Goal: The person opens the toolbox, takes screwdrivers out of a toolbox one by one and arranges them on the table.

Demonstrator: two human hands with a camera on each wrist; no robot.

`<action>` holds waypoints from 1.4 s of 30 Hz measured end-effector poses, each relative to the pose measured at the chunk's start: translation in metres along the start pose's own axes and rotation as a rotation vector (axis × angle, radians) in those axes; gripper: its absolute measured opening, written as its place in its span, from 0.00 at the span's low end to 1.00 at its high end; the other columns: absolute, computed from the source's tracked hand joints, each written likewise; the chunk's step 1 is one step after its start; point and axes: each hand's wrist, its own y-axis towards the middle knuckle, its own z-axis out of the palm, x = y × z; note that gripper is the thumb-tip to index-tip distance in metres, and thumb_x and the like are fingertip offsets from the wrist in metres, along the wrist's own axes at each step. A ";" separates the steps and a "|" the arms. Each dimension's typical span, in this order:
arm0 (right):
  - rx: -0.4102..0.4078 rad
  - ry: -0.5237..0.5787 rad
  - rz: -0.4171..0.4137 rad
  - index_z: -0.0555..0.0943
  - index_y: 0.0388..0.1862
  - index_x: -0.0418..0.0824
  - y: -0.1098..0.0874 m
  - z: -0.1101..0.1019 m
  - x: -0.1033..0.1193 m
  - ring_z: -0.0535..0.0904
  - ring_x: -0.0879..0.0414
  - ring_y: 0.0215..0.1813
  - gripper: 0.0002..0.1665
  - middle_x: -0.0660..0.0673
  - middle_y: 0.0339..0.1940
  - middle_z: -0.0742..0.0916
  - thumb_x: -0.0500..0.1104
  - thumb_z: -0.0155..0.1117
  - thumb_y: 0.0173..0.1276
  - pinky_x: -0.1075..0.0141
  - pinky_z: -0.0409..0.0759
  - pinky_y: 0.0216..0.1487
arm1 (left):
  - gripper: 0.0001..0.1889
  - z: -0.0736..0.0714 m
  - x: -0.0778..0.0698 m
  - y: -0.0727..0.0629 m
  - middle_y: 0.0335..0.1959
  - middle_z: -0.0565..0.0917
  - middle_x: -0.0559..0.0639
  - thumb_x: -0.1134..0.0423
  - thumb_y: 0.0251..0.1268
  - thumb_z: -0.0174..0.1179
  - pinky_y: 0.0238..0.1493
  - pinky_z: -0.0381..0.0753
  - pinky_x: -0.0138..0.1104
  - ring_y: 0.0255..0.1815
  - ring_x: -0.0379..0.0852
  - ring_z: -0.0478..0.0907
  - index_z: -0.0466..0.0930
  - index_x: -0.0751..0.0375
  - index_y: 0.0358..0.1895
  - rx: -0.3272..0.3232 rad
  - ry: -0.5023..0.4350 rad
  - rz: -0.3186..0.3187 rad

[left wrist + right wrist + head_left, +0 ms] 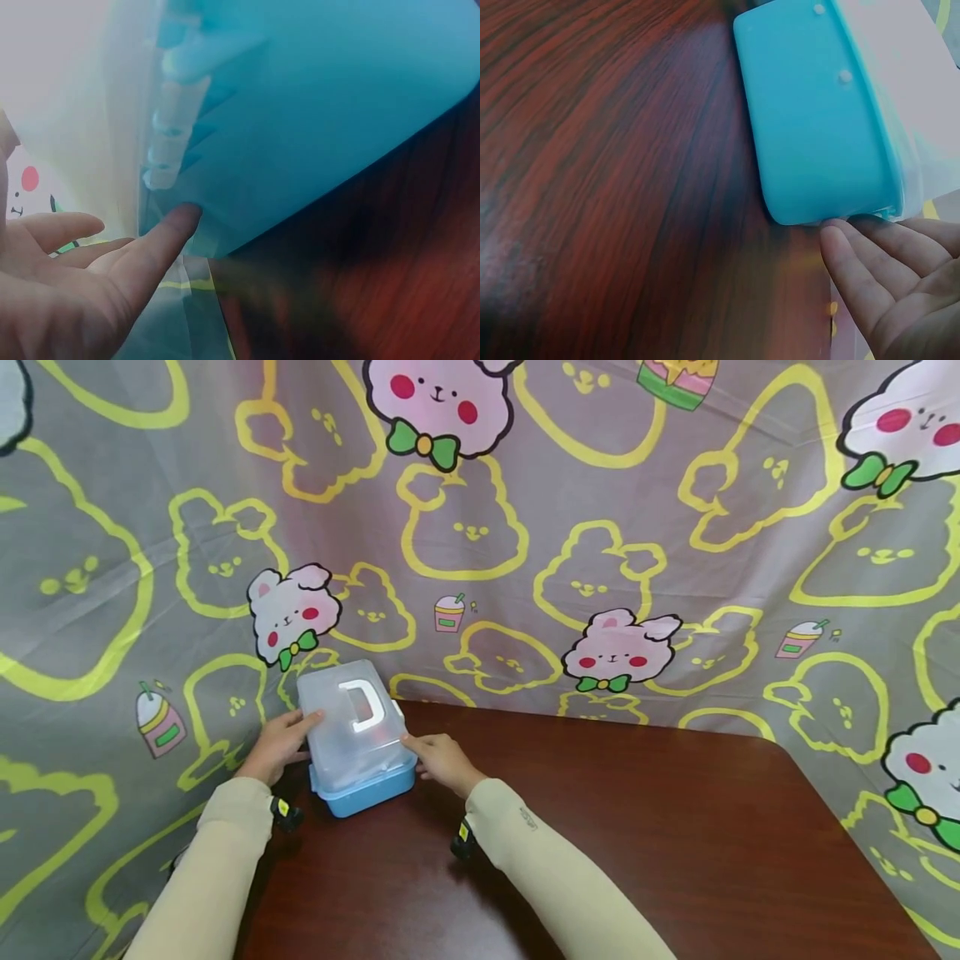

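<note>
A storage box with a light-blue base and a tall translucent lid stands at the table's left rear. A white handle lies on top of the lid. My left hand is at the box's left side, its thumb on the lid; in the left wrist view its nearly straight fingers reach the base below a pale latch. On the opposite side, my right hand has its thumb at the lid's edge. Its extended fingertips touch the base's side in the right wrist view.
The dark reddish-brown table extends to the right and front of the box. A grey curtain printed with cartoon animals hangs right behind the table and along its left side, close to the box and my left arm.
</note>
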 end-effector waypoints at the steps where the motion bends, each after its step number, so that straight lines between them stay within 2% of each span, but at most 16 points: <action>1: 0.001 0.000 -0.002 0.78 0.61 0.36 -0.001 -0.001 0.000 0.83 0.54 0.41 0.40 0.46 0.50 0.85 0.68 0.55 0.68 0.52 0.82 0.47 | 0.46 0.001 -0.001 0.000 0.70 0.62 0.70 0.34 0.67 0.50 0.55 0.74 0.55 0.66 0.67 0.65 0.52 0.66 0.76 -0.001 -0.002 0.003; 13: 0.004 0.007 0.018 0.78 0.58 0.38 -0.019 -0.011 -0.004 0.84 0.50 0.44 0.41 0.46 0.50 0.83 0.71 0.56 0.65 0.56 0.83 0.42 | 0.48 0.013 -0.005 -0.005 0.71 0.63 0.67 0.31 0.64 0.51 0.57 0.72 0.56 0.66 0.64 0.65 0.50 0.61 0.77 0.041 0.015 0.012; 23: -0.007 0.018 0.037 0.79 0.55 0.38 -0.036 -0.019 -0.006 0.84 0.52 0.41 0.41 0.46 0.49 0.83 0.71 0.58 0.64 0.56 0.84 0.40 | 0.49 0.025 -0.005 -0.006 0.70 0.63 0.66 0.31 0.63 0.52 0.56 0.73 0.56 0.65 0.64 0.67 0.50 0.62 0.77 0.070 0.020 0.016; 31: -0.055 0.014 0.049 0.80 0.51 0.38 -0.046 -0.029 -0.003 0.84 0.49 0.42 0.36 0.45 0.46 0.83 0.68 0.60 0.65 0.56 0.84 0.39 | 0.49 0.038 -0.014 -0.005 0.71 0.63 0.65 0.32 0.63 0.54 0.57 0.72 0.58 0.65 0.63 0.67 0.51 0.61 0.77 0.098 0.005 0.064; 42: -0.032 0.030 0.071 0.78 0.52 0.36 -0.068 -0.036 -0.005 0.84 0.51 0.41 0.36 0.43 0.45 0.83 0.67 0.59 0.66 0.58 0.84 0.37 | 0.48 0.052 -0.013 -0.008 0.69 0.66 0.65 0.33 0.63 0.56 0.53 0.76 0.55 0.62 0.62 0.71 0.53 0.63 0.76 0.125 -0.004 0.079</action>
